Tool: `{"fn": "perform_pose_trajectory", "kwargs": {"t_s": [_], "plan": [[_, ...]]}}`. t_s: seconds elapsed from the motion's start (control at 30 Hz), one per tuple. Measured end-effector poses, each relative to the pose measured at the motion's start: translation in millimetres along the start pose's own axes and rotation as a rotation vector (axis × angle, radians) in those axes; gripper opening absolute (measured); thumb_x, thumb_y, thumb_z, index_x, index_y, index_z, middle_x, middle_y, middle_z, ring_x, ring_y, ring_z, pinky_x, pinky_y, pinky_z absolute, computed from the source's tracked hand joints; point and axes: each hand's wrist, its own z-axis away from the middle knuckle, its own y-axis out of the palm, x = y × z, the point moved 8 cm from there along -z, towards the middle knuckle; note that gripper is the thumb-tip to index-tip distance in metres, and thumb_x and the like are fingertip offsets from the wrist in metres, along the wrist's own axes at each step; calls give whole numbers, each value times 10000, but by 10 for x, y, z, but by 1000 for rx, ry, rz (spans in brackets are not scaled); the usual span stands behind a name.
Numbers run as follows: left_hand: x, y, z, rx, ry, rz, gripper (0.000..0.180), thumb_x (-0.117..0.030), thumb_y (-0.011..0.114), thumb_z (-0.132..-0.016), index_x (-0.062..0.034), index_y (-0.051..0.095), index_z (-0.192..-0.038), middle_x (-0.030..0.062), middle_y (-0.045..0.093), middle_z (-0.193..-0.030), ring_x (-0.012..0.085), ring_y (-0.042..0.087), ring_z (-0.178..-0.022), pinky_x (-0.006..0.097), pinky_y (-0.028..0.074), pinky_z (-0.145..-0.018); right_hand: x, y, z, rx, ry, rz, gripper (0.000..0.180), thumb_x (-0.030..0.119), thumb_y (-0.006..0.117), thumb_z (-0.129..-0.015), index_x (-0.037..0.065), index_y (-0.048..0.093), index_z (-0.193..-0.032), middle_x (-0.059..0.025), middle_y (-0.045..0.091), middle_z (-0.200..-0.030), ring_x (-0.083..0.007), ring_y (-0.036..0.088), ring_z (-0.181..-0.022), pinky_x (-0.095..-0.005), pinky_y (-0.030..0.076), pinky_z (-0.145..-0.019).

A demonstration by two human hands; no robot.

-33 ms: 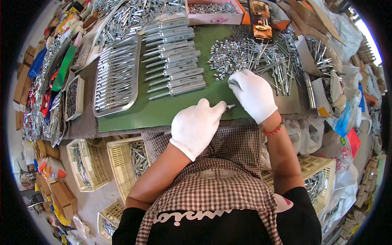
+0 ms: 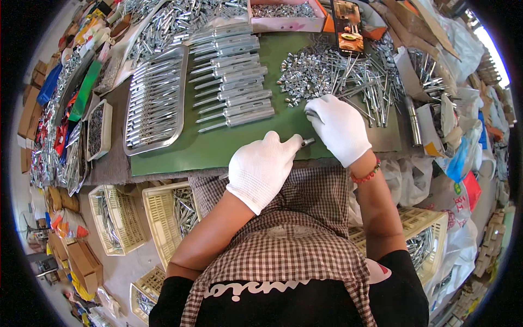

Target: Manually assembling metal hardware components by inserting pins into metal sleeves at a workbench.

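Little has changed: above the green mat [image 2: 210, 146], the right hand [image 2: 339, 129] shifted slightly, fingers curled, contents I cannot tell. At the mat's near edge, the left hand [image 2: 260, 171] closes around a metal piece [image 2: 308, 143]. The work seems barely advanced.

Metal part [image 2: 308, 143] in gloved left grip [image 2: 262, 171]

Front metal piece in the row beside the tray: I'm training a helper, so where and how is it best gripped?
The front metal piece is probably best held by its thick tube, coming from the right, where the tube ends. The tube is wider than the thin rod pointing left, and the next piece lies close behind.
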Motion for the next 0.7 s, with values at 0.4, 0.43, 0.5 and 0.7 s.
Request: {"fn": "perform_pose_trajectory", "kwargs": {"t_s": [0.4, 0.43, 0.5, 0.7], "plan": [[19, 2, -1, -4, 22, 45, 188, -229, 605, -923, -222, 651, -1105, 91, 567, -781, 305, 628, -615, 428, 510, -532, -60, -92, -12, 117, -27, 3, 132, 168, 686, -818, 87, 683, -923, -113, 657, -877, -315, 669, -825, -428, 526, -714], [15, -10, 9, -32, 37, 71, 183, -231, 606, -923, -222, 653, -1100, 91, 567, -782, 306, 625, -616, 429, 508, -531, -126, -127, 55, 57, 41, -136, 124, 169, 702, -814, 89, 702, -909, -107, 665, -877, -311, 669, -821, -414, 526, -712], [27, -2, 2, -19, 31, 65, 175, -233, 604, -926, -223, 656, -1092, 89, 569, -783, 307, 624, -619, 426, 508, -534, -150, -137, 163, 27, 60, -157, 118, 214, 689, -840, 108, 702, -891, -115, 647, -867, -319, 657, -817, -427, 521, -715], [68, 21, -26, 36, 20, 77, 151, -238, 601, -934, -226, 662, -1072, 82, 588, -794, 308, 628, -638, 422, 512, -553, 26, -190, 340, -57, 89, -360, 100, 93, 750, -816, 69, 734, -912, -71, 642, -842, -215, 642, -717, -314, 511, -657]]}}
